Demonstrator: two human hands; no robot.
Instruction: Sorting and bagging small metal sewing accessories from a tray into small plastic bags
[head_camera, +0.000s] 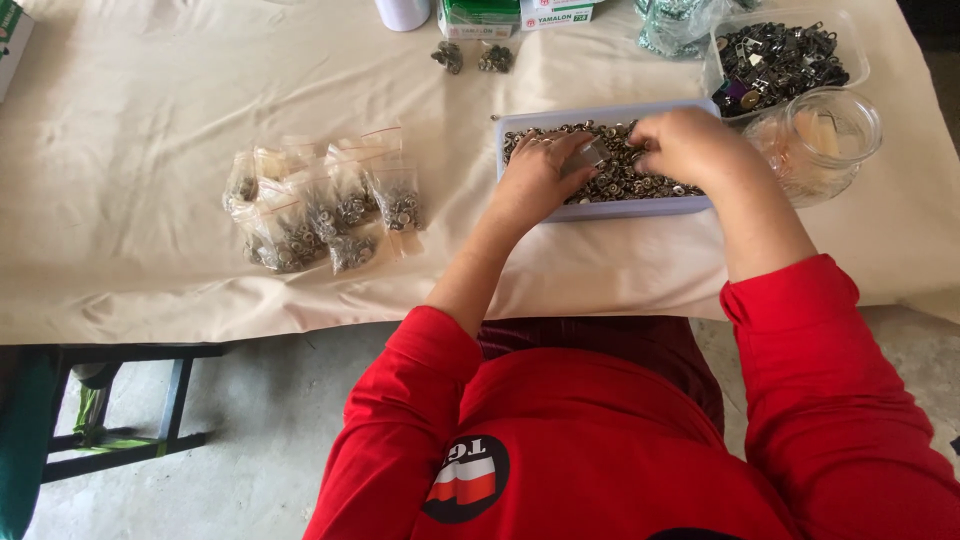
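Both hands reach into the tray of snaps: left hand fingers pinch a small clear bag, right hand fingers curl together among snaps.

Taking the lavender tray of small metal pieces as the landmark: to its left, well apart on the cloth, lies a cluster of small clear plastic bags filled with dark metal bits, some edged with a red strip; beyond the tray at the far edge stand two small boxes, a green-and-white box and, just beside it, a white box with a red label; a box corner shows far left.
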